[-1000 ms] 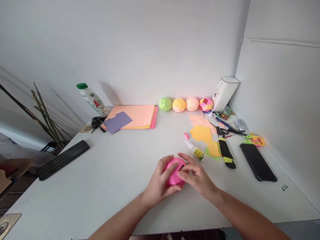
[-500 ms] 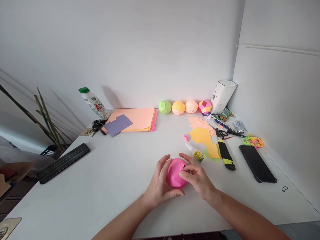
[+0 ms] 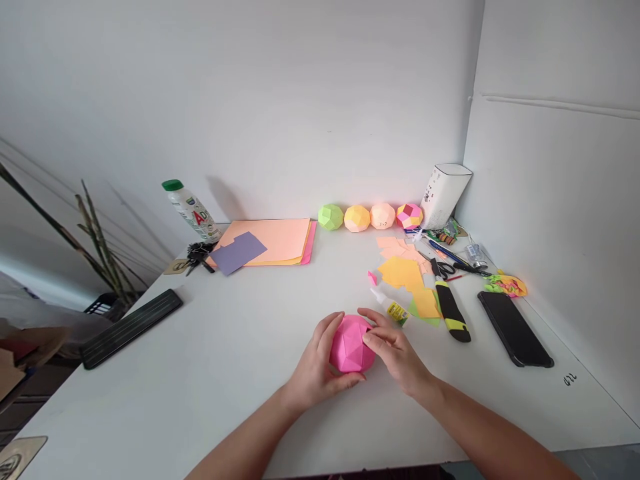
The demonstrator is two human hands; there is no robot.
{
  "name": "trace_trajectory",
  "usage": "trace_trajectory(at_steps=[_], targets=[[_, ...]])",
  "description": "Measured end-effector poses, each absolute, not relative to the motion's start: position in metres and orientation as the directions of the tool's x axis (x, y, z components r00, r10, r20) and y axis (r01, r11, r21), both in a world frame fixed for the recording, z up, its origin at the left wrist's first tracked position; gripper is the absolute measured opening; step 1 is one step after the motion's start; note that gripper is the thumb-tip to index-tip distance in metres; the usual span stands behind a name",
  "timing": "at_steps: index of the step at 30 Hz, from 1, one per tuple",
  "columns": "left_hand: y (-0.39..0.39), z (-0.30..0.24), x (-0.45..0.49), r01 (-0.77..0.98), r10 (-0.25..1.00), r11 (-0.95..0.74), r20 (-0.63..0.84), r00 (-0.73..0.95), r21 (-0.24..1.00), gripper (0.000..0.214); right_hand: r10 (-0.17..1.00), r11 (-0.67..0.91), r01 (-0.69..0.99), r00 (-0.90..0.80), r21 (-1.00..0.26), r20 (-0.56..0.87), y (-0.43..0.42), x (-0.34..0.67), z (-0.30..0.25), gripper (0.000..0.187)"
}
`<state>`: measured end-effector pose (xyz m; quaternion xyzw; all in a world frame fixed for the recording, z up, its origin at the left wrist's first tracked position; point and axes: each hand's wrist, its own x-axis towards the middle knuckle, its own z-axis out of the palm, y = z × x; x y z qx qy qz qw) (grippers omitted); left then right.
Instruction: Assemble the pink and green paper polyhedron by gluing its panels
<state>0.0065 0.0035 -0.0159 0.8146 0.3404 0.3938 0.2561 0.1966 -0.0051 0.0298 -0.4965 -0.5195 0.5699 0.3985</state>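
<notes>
A pink faceted paper ball point(image 3: 350, 343) rests low over the white table point(image 3: 225, 347), held between both my hands. My left hand point(image 3: 317, 370) cups its left and underside, fingers curled round it. My right hand point(image 3: 395, 352) presses fingertips on its right upper face. A small glue bottle point(image 3: 391, 305) lies just beyond my right hand. Four finished paper balls stand in a row at the wall: green point(image 3: 331, 217), yellow point(image 3: 357, 218), peach point(image 3: 383, 216) and pink-and-yellow point(image 3: 409, 215).
Orange and yellow paper scraps point(image 3: 403, 272), a black-and-yellow cutter point(image 3: 451, 310), scissors point(image 3: 440, 267), pens and a black phone point(image 3: 515, 327) lie at right. A stack of coloured sheets point(image 3: 273, 240), keys point(image 3: 197, 253), a bottle point(image 3: 191, 209) and a black bar point(image 3: 131, 327) lie at left.
My hands have turned the pink ball slightly between them; my right fingers have shifted on its upper face. The view has tilted a little.
</notes>
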Motion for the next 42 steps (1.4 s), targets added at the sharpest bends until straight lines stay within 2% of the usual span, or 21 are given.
trace_trajectory(at_steps=[5, 9, 12, 18, 24, 30, 35, 39, 42], targets=[[0.0047, -0.0166, 0.0078, 0.363, 0.698, -0.711, 0.542, 0.468, 0.602, 0.087, 0.969, -0.102, 0.169, -0.206, -0.98, -0.136, -0.0054, 0.1957, 0.0316, 0.033], [0.0057, -0.0165, 0.0091, 0.383, 0.614, -0.789, 0.626, 0.481, 0.48, 0.085, 0.946, -0.172, 0.083, -0.265, -0.982, -0.188, -0.0061, 0.1947, 0.0295, 0.033], [0.0059, -0.0147, 0.0093, 0.397, 0.588, -0.807, 0.652, 0.478, 0.437, 0.085, 0.942, -0.183, 0.052, -0.276, -0.982, -0.19, -0.006, 0.1945, 0.029, 0.033], [0.0058, -0.015, 0.0084, 0.416, 0.598, -0.799, 0.652, 0.466, 0.434, 0.085, 0.957, -0.067, 0.199, -0.263, -0.978, -0.119, -0.0055, 0.1949, 0.0318, 0.025], [0.0058, -0.0178, 0.0088, 0.445, 0.61, -0.788, 0.636, 0.472, 0.425, 0.086, 0.951, -0.101, 0.141, -0.276, -0.985, -0.137, -0.0047, 0.1937, 0.0282, 0.027], [0.006, -0.0165, 0.0099, 0.44, 0.598, -0.797, 0.648, 0.472, 0.415, 0.085, 0.952, -0.06, 0.205, -0.282, -0.977, -0.118, -0.0039, 0.1957, 0.0237, 0.033], [0.0065, -0.0173, 0.0096, 0.441, 0.6, -0.795, 0.643, 0.476, 0.416, 0.085, 0.95, -0.086, 0.187, -0.28, -0.979, -0.137, -0.0034, 0.1966, 0.0233, 0.038], [0.0063, -0.0182, 0.0098, 0.447, 0.606, -0.79, 0.64, 0.472, 0.419, 0.087, 0.949, -0.09, 0.203, -0.28, -0.975, -0.145, -0.0037, 0.1956, 0.0254, 0.025], [0.0057, -0.0184, 0.0105, 0.46, 0.592, -0.798, 0.648, 0.479, 0.389, 0.089, 0.946, -0.091, 0.192, -0.29, -0.977, -0.146, -0.0038, 0.1948, 0.0258, 0.025]])
